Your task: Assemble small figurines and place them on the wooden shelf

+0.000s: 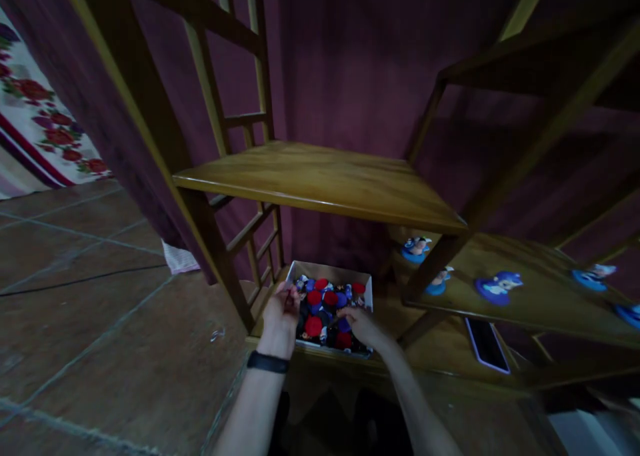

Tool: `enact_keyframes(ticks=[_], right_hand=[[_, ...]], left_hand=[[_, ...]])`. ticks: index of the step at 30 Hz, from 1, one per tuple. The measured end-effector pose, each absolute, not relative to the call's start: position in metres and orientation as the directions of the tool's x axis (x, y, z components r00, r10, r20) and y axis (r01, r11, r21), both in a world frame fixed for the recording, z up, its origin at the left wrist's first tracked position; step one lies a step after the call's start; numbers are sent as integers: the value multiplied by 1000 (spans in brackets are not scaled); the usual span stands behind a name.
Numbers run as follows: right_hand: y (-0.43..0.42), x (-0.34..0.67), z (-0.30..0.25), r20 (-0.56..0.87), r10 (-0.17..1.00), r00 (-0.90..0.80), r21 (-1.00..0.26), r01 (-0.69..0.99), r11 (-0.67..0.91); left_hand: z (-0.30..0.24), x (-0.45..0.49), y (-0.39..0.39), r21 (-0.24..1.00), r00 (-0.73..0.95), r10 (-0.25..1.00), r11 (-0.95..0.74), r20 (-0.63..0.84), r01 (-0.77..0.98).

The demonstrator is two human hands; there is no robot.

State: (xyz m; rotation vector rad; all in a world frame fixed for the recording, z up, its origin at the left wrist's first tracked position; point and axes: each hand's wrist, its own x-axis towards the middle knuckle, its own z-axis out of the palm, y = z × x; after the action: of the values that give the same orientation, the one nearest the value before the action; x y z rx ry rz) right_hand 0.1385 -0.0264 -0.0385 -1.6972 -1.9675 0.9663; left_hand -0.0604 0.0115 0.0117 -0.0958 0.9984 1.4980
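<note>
A white shallow box (372, 295) sits on the bottom shelf, packed with small figurines on red and blue round bases (314, 326). At the box's left side is my left hand (283, 304), a black band on its wrist. Its fingers are curled together, and what they hold, if anything, is too dark to make out. My right hand (361, 324) reaches over the box's right part. Its thumb and fingers are pinched together among the figurines, and the thing between them cannot be made out.
A bare wooden shelf board (320, 179) spans above the box. Figurines on blue bases (500, 286) stand on the shelf to the right. Below them lies a phone (487, 345). A wooden post (200, 223) rises at the left, beside the tiled floor (100, 349).
</note>
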Motion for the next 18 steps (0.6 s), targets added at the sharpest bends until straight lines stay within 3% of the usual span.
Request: enact_keyframes(ticks=[5, 9, 13, 18], right_hand=[[-8, 116, -54, -106, 985, -134, -652, 757, 33], [-1, 96, -64, -87, 987, -138, -606, 793, 57], [-5, 73, -66, -122, 991, -56, -512, 859, -15], [-14, 51, -56, -68, 989, -128, -494, 866, 78]], left_hand=[[21, -88, 15, 554, -319, 836, -22, -447, -832], [23, -97, 21, 502, -242, 820, 63, -519, -863], [20, -95, 25, 463, -160, 817, 143, -554, -875], [18, -92, 30, 450, -111, 837, 172, -535, -876]])
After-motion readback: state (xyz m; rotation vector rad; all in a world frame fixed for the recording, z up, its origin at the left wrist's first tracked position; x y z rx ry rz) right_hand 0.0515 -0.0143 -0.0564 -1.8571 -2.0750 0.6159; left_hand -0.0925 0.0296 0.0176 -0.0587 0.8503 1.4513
